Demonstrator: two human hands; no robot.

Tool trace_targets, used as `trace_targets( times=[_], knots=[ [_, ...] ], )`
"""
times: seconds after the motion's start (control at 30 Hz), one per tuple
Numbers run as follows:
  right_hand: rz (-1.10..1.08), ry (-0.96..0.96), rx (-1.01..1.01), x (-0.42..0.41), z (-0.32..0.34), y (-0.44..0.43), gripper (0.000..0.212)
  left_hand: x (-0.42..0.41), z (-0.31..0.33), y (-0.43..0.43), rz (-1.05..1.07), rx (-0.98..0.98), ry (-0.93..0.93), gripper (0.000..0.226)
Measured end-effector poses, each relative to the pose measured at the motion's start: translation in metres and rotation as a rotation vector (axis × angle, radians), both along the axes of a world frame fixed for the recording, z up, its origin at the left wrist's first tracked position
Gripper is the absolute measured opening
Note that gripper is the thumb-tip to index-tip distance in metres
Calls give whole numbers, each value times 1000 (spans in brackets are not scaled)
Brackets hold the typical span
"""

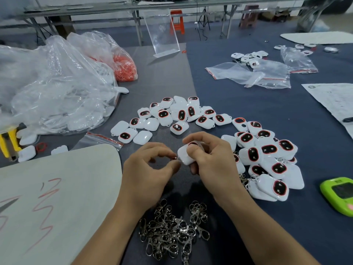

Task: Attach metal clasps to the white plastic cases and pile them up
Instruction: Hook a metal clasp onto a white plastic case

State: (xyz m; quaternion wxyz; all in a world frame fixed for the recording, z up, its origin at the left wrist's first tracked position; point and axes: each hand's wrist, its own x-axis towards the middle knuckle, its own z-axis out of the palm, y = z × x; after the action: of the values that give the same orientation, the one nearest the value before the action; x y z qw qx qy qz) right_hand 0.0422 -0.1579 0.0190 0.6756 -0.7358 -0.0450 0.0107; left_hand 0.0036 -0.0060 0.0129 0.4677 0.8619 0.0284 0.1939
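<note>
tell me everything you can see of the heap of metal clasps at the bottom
The heap of metal clasps is a loose tangle of shiny silver-coloured snap hooks with round rings, overlapping at all angles. It lies on the dark table near the bottom edge, between the person's forearms. The left hand and right hand are farther up, not touching it.

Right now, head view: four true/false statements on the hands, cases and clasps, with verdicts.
1. The right hand holds a white case. True.
2. The clasp pile lies on the white board. False: it lies on the table, near the person.
3. A green device sits at the right edge. True.
4. The left hand rests flat on the table. False: its fingertips pinch a clasp at the case's corner.
</note>
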Motion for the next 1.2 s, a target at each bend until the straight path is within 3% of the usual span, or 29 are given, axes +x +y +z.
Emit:
trace_targets(
  times=[0.17,0.3,0.33,0.47,0.53,0.6,0.7,0.83,1.0,1.2],
  knots=[
    [43,207,297,1,5,-1,24,1,0,-4,-114,-199,114,17],
    [22,235,329,1,2,0,22,0,-1,-4,-155,-109,83,21],
    [1,159,247,-1,0,1,22,-1,-2,-4,-158,-17,68,18],
    [9,-451,-421,-17,-9,8,17,-4,-2,-1,-129,552,-110,6],
    [21,-488,-443,-18,-11,10,19,-5,-2,-1,-108,651,-184,6],
    [-5,-265,-205,-11,-7,7,15,-5,-1,-1,-63,520,-110,8],
    [-24,126,214,-1,1,2,20,-3,-1,-6,-120,-36,108,19],
    [5,364,434,1,6,1,18,0,0,-14,-201,-279,169,28],
    [64,404,493,0,8,0,20,1,2,-14,-233,-555,207,30],
    [31,360,476,4,7,-2,20,1,-4,-14,-114,-598,251,40]
  ],
)
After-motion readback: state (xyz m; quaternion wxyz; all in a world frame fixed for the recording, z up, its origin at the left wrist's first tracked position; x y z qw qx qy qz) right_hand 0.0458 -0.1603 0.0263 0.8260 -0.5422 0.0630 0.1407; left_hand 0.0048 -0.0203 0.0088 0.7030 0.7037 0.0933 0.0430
